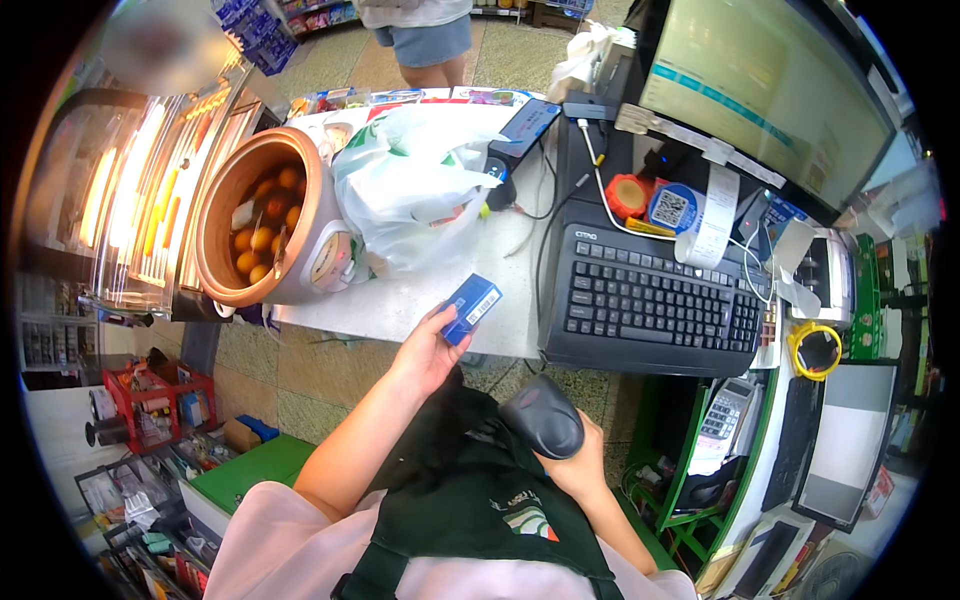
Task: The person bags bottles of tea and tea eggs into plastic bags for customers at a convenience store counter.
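Note:
My left hand (pixel 429 354) grips the lower end of a small blue box (pixel 472 307) just in front of the counter's near edge; a barcode shows on the box's side. My right hand (pixel 577 459) is wrapped round a dark handheld barcode scanner (pixel 544 417), held low and to the right of the box. Most of its handle is hidden in the hand. A filled white plastic bag (pixel 412 191) stands on the white counter (pixel 390 307) beyond the box. Left of the bag is an electric ceramic pot (pixel 326 217) with eggs (pixel 261 238) in dark liquid.
A black keyboard (pixel 652 300) lies at the right, below a monitor (pixel 742 97) and a hanging paper strip (pixel 716 217). Cables run between bag and keyboard. A glass heated display case (pixel 142 195) stands at the left. Beyond the counter stands a person (pixel 424 37).

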`<state>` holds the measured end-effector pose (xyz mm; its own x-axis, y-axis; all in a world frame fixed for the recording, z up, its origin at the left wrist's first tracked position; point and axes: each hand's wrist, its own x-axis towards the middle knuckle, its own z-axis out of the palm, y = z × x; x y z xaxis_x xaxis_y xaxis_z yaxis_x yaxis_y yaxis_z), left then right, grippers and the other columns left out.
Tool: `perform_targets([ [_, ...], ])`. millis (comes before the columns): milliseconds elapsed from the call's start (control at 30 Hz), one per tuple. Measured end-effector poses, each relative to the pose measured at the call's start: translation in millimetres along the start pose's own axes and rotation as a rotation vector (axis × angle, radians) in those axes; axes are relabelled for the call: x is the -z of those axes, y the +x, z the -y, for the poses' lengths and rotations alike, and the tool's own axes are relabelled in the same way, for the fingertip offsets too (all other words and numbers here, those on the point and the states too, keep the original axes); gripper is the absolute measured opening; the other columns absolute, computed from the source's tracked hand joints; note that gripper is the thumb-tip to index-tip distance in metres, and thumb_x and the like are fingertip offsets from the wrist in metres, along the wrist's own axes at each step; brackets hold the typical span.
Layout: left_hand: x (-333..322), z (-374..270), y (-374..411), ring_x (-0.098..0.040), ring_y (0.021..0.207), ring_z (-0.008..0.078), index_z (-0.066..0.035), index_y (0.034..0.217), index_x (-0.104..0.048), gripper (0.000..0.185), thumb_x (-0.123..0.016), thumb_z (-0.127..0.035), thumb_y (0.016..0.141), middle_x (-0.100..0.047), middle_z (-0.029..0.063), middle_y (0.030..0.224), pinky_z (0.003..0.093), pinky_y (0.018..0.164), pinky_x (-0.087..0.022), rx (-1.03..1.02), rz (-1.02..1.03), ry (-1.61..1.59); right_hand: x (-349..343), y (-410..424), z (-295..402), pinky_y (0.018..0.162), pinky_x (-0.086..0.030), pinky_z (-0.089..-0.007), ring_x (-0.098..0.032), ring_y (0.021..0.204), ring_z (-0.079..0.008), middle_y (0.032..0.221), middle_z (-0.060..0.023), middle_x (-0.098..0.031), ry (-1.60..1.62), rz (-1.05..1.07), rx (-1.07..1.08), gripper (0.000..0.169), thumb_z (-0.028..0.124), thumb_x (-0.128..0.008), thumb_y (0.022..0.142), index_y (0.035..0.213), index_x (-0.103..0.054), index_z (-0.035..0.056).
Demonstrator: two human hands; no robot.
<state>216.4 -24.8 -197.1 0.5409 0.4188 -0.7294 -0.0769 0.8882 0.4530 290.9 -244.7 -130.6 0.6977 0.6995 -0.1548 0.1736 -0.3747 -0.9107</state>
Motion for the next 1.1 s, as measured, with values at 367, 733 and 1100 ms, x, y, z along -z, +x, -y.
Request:
perform_targets([
  [367,-7,20,-26,-0.053,0.090,0.0166,-0.011,0.117,-0.040,0.042,-0.057,-0.013,0.079,-0.052,0.0063,0.102,0.0261,0.064,-0.049,-0.022,-0.011,0.112,10,-1,14,0.065,-0.046,-0.0395,-0.057,0.075,-0.0375,0.077,-0.0176,-0.059,-0.096,-0.085,-0.053,0.026,0.006,-0.062,0.061,0.085,-0.056,0.0023],
  [733,25,30,-7,-0.047,0.098,0.0167,-0.018,0.117,-0.042,0.046,-0.062,-0.020,0.075,-0.050,0.0019,0.107,0.0389,0.083,-0.038,-0.063,-0.019,0.132,0,5,11,0.072,-0.047,-0.0341,-0.061,0.085,-0.0301,0.085,-0.0176,-0.062,-0.035,-0.152,-0.173,0.034,0.011,-0.069,0.061,0.092,-0.057,0.0012],
  [1100,62,56,-46,-0.052,0.099,0.0242,-0.001,0.105,-0.053,0.026,-0.048,-0.018,0.086,-0.056,0.0096,0.103,0.0352,0.084,-0.042,-0.095,0.016,0.077,-138,194,-95,0.091,-0.038,-0.0373,-0.047,0.109,-0.0336,0.114,-0.0226,-0.050,0.077,-0.094,-0.367,0.058,0.015,-0.065,0.070,0.119,-0.040,-0.0021],
])
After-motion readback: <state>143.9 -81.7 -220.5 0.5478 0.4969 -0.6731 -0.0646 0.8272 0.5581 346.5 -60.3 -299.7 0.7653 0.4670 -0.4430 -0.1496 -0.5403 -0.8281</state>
